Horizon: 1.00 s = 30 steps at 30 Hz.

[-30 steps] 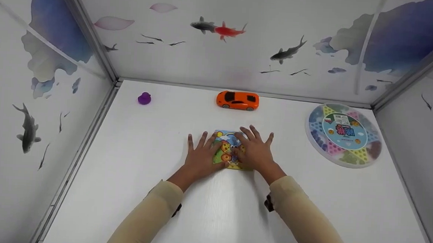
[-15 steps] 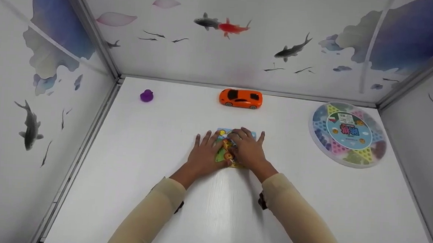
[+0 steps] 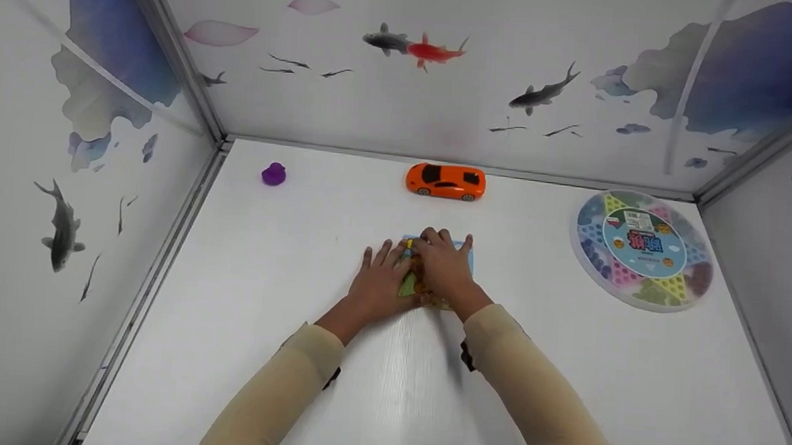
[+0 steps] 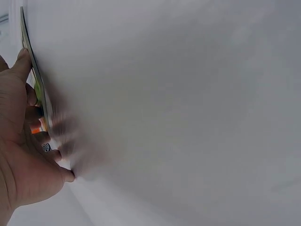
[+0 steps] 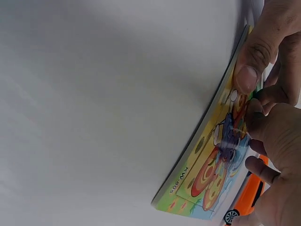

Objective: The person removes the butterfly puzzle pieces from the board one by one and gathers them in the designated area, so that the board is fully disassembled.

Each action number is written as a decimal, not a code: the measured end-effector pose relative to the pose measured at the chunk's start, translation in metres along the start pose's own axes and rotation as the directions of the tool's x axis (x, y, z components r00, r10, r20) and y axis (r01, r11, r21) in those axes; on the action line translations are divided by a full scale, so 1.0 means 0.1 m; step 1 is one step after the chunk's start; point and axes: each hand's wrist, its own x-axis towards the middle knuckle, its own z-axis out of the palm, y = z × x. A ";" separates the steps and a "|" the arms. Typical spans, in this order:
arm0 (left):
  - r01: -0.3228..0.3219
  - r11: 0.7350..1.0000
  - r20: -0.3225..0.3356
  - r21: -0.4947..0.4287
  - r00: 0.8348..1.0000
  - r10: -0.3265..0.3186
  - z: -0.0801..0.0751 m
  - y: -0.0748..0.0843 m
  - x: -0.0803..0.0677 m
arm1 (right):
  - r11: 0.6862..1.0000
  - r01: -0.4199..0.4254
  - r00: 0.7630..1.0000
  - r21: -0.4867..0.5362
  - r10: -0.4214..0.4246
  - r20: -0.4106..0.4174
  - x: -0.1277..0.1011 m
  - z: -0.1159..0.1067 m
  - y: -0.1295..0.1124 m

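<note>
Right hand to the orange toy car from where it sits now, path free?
Probably yes. The right hand rests on the picture card, and the orange toy car sits just beyond it with only bare table between.

Glossy printed card puzzle board [image 5: 207,174] (slightly bowed), smooth matt white tabletop [image 3: 387,398].
</note>
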 end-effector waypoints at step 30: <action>-0.013 0.998 -0.004 -0.055 1.000 0.012 0.04 -0.04 0.06 | 0.973 0.024 0.999 0.232 -0.028 0.016 0.10 0.02 0.07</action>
